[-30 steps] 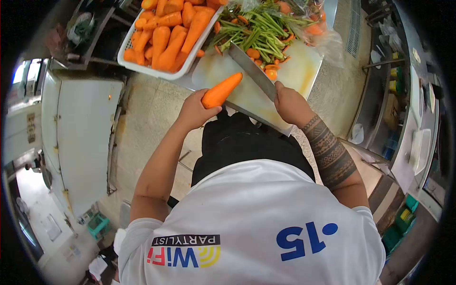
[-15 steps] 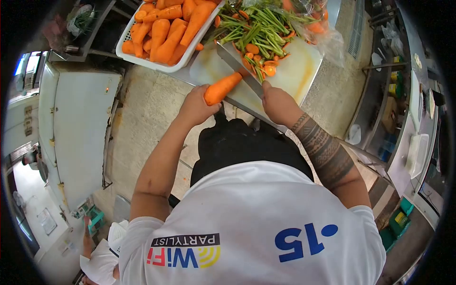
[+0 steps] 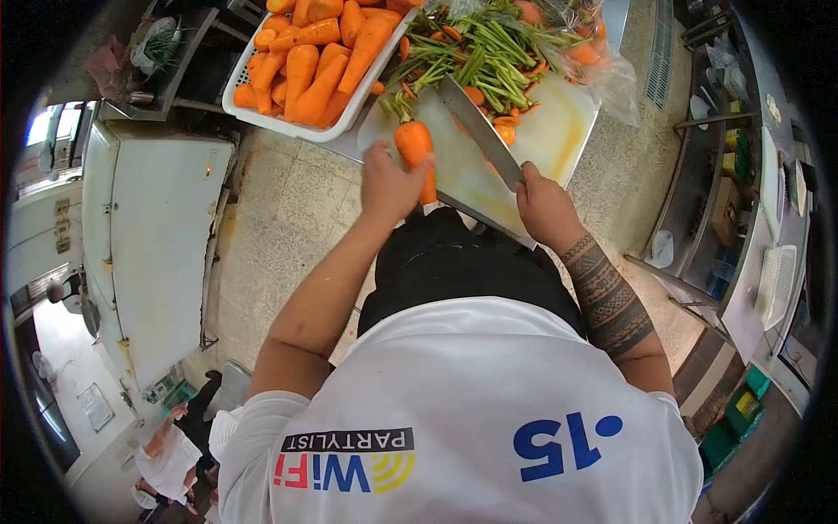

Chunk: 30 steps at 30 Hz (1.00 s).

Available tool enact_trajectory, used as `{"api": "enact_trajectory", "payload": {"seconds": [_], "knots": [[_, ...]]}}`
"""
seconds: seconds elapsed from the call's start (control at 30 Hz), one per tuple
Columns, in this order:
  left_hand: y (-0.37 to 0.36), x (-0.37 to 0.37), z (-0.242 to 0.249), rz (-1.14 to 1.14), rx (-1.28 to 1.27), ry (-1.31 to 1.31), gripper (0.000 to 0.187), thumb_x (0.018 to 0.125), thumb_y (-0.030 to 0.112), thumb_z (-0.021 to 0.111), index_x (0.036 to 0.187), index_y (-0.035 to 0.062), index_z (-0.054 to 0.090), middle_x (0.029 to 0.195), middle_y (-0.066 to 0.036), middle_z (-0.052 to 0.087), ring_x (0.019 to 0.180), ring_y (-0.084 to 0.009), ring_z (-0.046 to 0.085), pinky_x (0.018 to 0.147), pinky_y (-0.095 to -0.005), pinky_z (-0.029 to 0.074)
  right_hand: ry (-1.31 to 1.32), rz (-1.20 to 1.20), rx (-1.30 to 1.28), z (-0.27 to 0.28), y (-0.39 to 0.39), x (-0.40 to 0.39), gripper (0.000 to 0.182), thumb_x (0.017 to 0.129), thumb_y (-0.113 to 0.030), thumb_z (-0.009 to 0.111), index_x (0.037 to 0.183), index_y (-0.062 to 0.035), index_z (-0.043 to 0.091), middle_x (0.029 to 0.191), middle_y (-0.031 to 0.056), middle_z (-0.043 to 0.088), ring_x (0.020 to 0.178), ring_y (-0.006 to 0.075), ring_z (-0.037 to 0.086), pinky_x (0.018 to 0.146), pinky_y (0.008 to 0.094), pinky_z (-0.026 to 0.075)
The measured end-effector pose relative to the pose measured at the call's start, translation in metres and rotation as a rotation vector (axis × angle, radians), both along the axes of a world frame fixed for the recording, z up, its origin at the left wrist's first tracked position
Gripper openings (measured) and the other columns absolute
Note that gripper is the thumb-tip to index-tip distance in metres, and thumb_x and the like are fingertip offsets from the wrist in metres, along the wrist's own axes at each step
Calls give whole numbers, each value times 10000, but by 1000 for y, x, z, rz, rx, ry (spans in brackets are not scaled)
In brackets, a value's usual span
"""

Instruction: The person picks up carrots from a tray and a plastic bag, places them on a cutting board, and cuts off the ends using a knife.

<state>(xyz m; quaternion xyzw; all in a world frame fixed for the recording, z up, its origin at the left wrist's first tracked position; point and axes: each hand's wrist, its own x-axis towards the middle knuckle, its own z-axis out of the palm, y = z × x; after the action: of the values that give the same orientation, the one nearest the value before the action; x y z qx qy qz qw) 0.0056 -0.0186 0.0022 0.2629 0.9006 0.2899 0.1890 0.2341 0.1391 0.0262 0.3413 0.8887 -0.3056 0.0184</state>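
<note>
Head view: carrot basket (image 3: pixel 262 113) and greens (image 3: pixel 476 52) crowd the cutting board (image 3: pixel 550 131).

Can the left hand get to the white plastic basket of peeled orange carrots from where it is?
Probably yes. The left hand holds an orange carrot on the white cutting board; the white plastic basket sits just beyond, nothing between, though that hand is full.

Orange carrot (image 3: pixel 416 150) with green stub, lengthwise on white cutting board (image 3: pixel 559 131)

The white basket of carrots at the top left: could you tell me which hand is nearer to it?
Left. The left hand, holding a carrot, is just below the basket; the right hand, gripping the knife, sits farther off.
</note>
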Motion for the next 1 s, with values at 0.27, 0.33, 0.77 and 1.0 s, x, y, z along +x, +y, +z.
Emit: {"api": "enact_trajectory", "payload": {"seconds": [0.27, 0.33, 0.77, 1.0], "knots": [[-18, 19, -22, -201, -101, -57, 726, 821, 172, 723, 1424, -59, 392, 1353, -327, 525, 1217, -501, 582, 1033, -541, 489, 59, 82, 64, 35, -2, 7, 166, 1014, -167, 543, 1094, -28, 501, 762, 259, 669, 738, 481, 677, 678, 586, 537], [-34, 19, -8, -273, -144, -69, 702, 821, 113, 681, 1442, -41, 394, 1337, -334, 551, 1244, -501, 570, 1057, -535, 474, 81, 136, 70, 42, 0, 8, 157, 1016, -161, 536, 1097, -30, 502, 764, 247, 675, 734, 474, 679, 675, 578, 540], [-48, 37, -23, -351, -198, 188, 704, 839, 52, 660, 1467, -61, 363, 1254, -282, 588, 1138, -465, 629, 996, -507, 528, -106, 362, 32, 55, -19, -7, 224, 947, -72, 538, 1152, 16, 524, 790, 220, 704, 760, 427, 714, 679, 533, 571], [-48, 43, -29, -347, -155, 322, 559, 878, 42, 621, 1386, -57, 407, 1143, -258, 602, 1004, -454, 654, 850, -509, 570, -76, 404, 36, 53, -27, -17, 247, 940, -49, 528, 1174, 29, 518, 823, 219, 717, 782, 425, 723, 694, 536, 571]]}}
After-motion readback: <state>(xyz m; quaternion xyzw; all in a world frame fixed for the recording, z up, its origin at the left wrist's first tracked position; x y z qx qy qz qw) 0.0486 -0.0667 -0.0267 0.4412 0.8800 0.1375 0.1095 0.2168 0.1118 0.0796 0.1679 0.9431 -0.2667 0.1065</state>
